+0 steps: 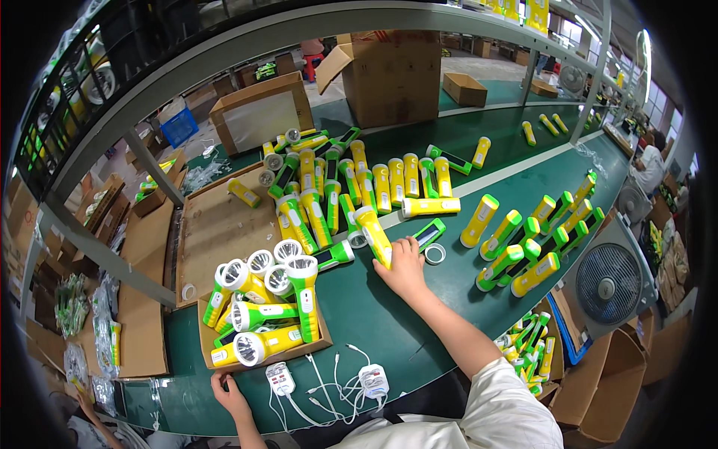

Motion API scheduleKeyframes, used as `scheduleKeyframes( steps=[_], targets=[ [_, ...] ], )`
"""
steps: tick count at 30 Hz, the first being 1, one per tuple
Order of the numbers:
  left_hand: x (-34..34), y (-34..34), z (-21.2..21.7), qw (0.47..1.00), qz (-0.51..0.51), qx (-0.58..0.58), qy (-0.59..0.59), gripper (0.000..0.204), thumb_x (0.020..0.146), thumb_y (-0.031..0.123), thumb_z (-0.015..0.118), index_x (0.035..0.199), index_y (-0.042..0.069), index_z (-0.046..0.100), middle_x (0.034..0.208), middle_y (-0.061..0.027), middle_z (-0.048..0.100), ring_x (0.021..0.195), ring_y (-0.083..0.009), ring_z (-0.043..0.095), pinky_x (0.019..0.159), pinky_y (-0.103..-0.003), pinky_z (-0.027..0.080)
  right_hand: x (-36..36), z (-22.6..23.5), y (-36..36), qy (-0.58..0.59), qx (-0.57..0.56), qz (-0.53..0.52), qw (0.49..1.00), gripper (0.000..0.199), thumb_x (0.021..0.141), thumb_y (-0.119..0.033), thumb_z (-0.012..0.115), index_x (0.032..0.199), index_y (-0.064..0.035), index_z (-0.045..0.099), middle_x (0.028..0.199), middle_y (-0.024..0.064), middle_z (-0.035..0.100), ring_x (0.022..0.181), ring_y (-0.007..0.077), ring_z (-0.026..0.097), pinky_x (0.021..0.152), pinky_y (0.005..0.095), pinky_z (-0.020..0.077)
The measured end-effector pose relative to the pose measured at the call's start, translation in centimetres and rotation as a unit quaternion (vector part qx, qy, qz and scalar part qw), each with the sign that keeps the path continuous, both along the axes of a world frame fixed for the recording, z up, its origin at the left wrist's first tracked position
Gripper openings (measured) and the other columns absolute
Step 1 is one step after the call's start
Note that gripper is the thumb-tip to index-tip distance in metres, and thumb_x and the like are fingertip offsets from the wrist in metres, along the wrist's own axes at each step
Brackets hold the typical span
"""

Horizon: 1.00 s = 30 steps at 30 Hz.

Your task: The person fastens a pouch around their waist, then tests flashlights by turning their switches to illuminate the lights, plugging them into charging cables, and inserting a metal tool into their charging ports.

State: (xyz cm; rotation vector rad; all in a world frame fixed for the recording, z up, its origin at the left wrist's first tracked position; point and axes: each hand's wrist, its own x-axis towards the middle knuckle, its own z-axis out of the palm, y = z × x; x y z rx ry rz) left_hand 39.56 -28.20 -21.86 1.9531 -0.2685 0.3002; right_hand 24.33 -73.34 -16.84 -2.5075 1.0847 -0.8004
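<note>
My right hand (404,268) reaches across the green table and closes round the lower end of a yellow flashlight (372,233), which leans up and away to the left. Just past my fingertips lies a green flashlight with a dark panel (429,233), beside a loose white ring (434,254). My left hand (230,398) rests by the table's near edge, its fingers slightly apart and nothing visible in them. It is below a shallow cardboard box (323,341) heaped with yellow and green flashlights (258,288), many with their silver reflectors facing up.
Two white plug-in boxes (372,382) with tangled cables lie at the near edge. Many flashlights (321,187) crowd the table's middle. Others (523,247) stand upright on the right, near a fan (607,273). A large carton (393,78) stands at the back; a metal frame (127,269) rises left.
</note>
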Motion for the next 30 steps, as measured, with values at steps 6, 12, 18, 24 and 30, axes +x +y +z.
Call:
scheduleKeyframes(
  steps=[6, 12, 18, 24, 30],
  targets=[
    [-2.0, 0.9, 1.4, 0.992, 0.04, -0.118, -0.03, 0.012, 0.09, 0.001, 0.047, 0.098, -0.002, 0.055, 0.093, -0.0077, 0.058, 0.08, -0.0134, 0.054, 0.076, -0.026, 0.044, -5.4, -1.1, 4.4, -0.258, 0.143, 0.124, 0.948, 0.048, 0.081, -0.022, 0.067, 0.117, 0.0033, 0.05, 0.114, 0.0173, 0.051, 0.115, 0.031, 0.044, 0.096, 0.0394, 0.0377],
    [-7.1, -1.1, 5.1, 0.983, 0.06, -0.133, -0.114, 0.011, 0.091, 0.003, 0.045, 0.096, -0.001, 0.054, 0.089, -0.0073, 0.055, 0.079, -0.0132, 0.052, 0.072, -0.025, 0.043, -9.9, -2.3, 8.3, -0.366, 0.566, 0.19, 0.714, 0.044, 0.087, -0.02, 0.06, 0.124, -0.0004, 0.049, 0.109, 0.0089, 0.057, 0.105, 0.015, 0.051, 0.09, 0.0286, 0.041],
    [-13.6, -7.3, 9.3, 0.95, -0.22, -0.086, -0.204, 0.008, 0.085, 0.006, 0.05, 0.086, 0.001, 0.056, 0.077, -0.011, 0.06, 0.071, -0.0238, 0.053, 0.069, -0.037, 0.044, -11.1, -0.6, 9.3, -0.429, 0.608, 0.262, 0.614, 0.045, 0.087, -0.026, 0.055, 0.121, 0.0032, 0.05, 0.115, 0.0114, 0.057, 0.11, 0.019, 0.052, 0.098, 0.032, 0.0357],
    [-18.2, -13.2, 12.9, 0.899, -0.433, -0.005, -0.066, 0.027, 0.075, 0.002, 0.058, 0.102, 0.0, 0.059, 0.091, -0.0128, 0.063, 0.081, -0.0252, 0.059, 0.076, -0.034, 0.045, -15.1, 1.5, 13.1, -0.39, 0.634, 0.255, 0.618, 0.051, 0.084, -0.026, 0.066, 0.124, 0.0001, 0.05, 0.108, 0.0076, 0.058, 0.096, 0.0148, 0.056, 0.085, 0.0286, 0.0434],
    [-21.2, -18.7, 13.0, 0.78, -0.543, -0.166, 0.264, 0.059, 0.092, 0.017, 0.052, 0.14, -0.003, 0.025, 0.131, -0.0183, 0.047, 0.119, -0.0248, 0.049, 0.102, -0.036, 0.035, -17.9, 6.1, 17.3, -0.295, 0.408, 0.29, 0.814, 0.049, 0.079, -0.014, 0.068, 0.122, 0.0019, 0.049, 0.097, 0.0103, 0.052, 0.088, 0.0219, 0.052, 0.079, 0.0304, 0.042]
  ],
)
